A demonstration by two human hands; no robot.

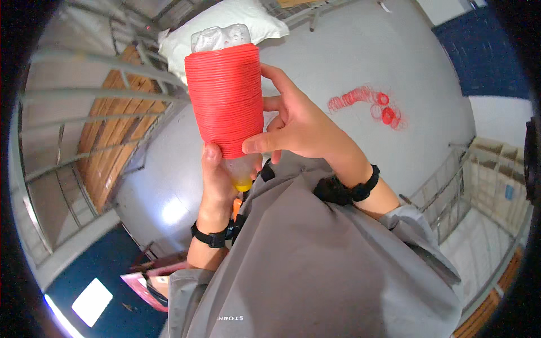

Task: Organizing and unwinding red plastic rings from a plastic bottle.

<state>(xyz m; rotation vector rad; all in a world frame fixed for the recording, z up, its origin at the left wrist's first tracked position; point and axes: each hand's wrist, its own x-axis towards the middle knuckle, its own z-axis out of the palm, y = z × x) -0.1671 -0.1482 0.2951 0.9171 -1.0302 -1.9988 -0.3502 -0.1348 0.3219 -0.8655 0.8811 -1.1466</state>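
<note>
A clear plastic bottle with a yellow cap is held upside down, its base away from me and its cap towards my body. Many thin red rings or coils are stacked tightly around most of its length. My left hand grips the bottle near the neck, thumb on the lower edge of the red stack; its other fingers are mostly hidden behind. My right hand touches the right side of the stack, thumb at its lower front and fingers along the side. Loose red rings lie on the grey floor to the right.
A white stuffed sack or pillow lies at the top. Metal bed frames with wooden slats stand at the left. White compartment shelving and a metal frame are at the right. A pink-edged bag is at the lower left.
</note>
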